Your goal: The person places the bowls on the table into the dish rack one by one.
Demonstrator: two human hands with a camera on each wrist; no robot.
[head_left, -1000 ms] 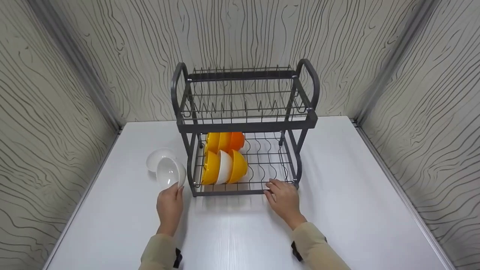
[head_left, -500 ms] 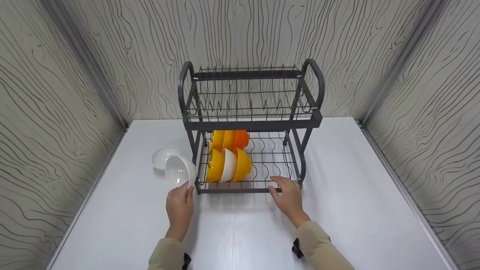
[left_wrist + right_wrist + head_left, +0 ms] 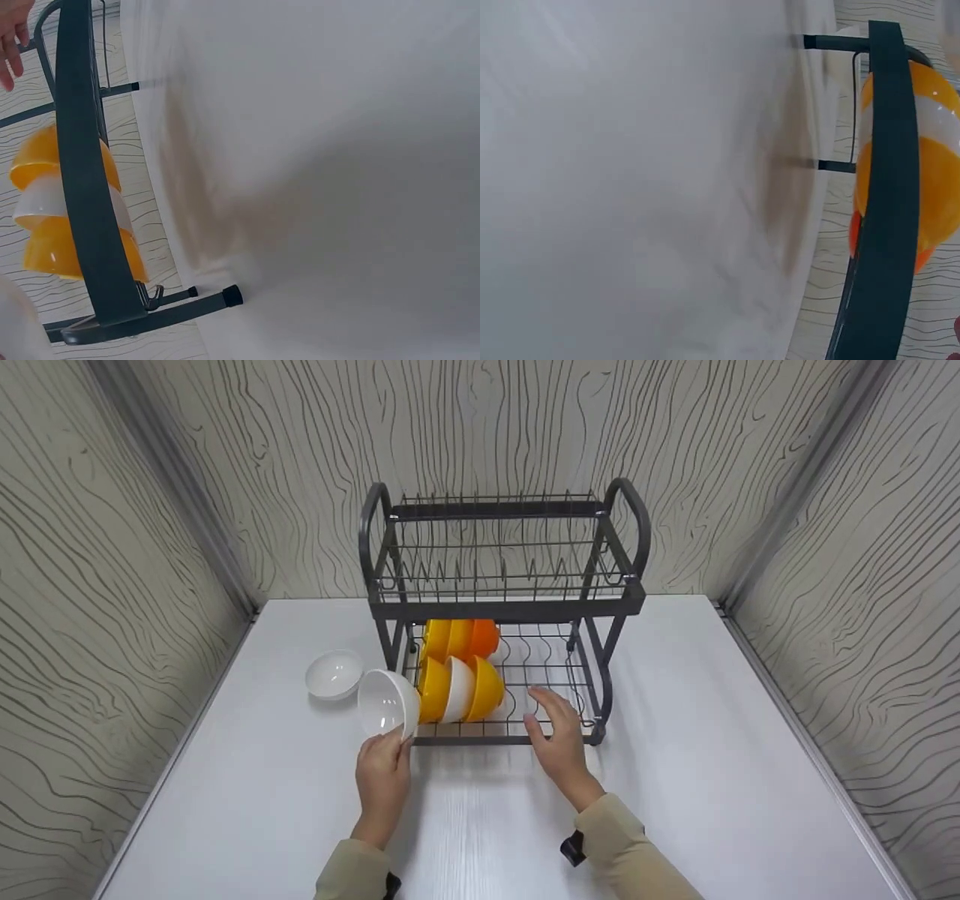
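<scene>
A dark two-tier wire dish rack [image 3: 502, 607] stands on the white table [image 3: 675, 750]. On its lower shelf several bowls stand on edge: a front row of yellow, white and yellow bowls [image 3: 459, 689] and behind it yellow and orange bowls [image 3: 459, 639]. My left hand [image 3: 384, 776] pinches the rim of a tilted white bowl [image 3: 387, 703] at the rack's front left corner. My right hand [image 3: 556, 735] hovers with straight fingers over the rack's lower front rail. In the left wrist view the rack frame [image 3: 84, 187] and the front bowls [image 3: 52, 217] show.
A second white bowl [image 3: 334, 673] sits upright on the table left of the rack. The rack's upper shelf holds nothing. Wood-grain walls close in the table on three sides. Bare table lies in front and to the right of the rack.
My left hand has carried the white bowl rightward, from beside the other white bowl to the rack's front left corner. My right hand has lifted off the front rail and shifted slightly left.
</scene>
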